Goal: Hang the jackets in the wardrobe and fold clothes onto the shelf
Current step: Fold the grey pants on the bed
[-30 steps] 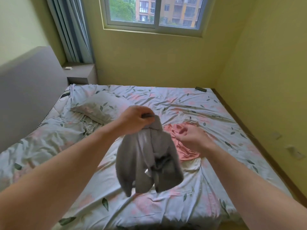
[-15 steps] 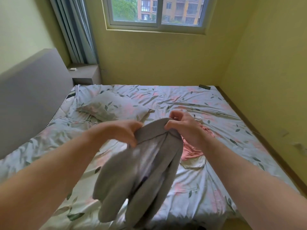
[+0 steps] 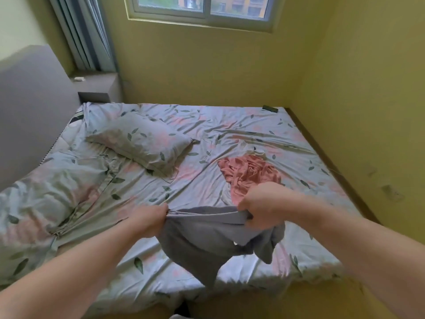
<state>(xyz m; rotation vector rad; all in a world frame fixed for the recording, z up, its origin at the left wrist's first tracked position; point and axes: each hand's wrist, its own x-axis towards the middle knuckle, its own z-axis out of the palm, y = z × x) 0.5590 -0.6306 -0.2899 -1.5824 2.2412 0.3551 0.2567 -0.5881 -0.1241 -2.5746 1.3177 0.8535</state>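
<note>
a second ago the soft grey fabric garment (image 3: 202, 238) hung bunched from the left hand (image 3: 150, 218); now the right hand (image 3: 259, 206) has joined, both grips pinching its top edge taut above the floral-sheeted bed (image 3: 230, 125). it looks ready for folding.

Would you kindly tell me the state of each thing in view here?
Grey garment: held up, top edge stretched between both hands, rest hanging.
Left hand: grips its left end.
Right hand: grips its right end.
Bed: sheet rumpled.
Pink garment: crumpled on the bed.
Pillow: lying flat on the bed.
Curtain: drawn aside.
</note>
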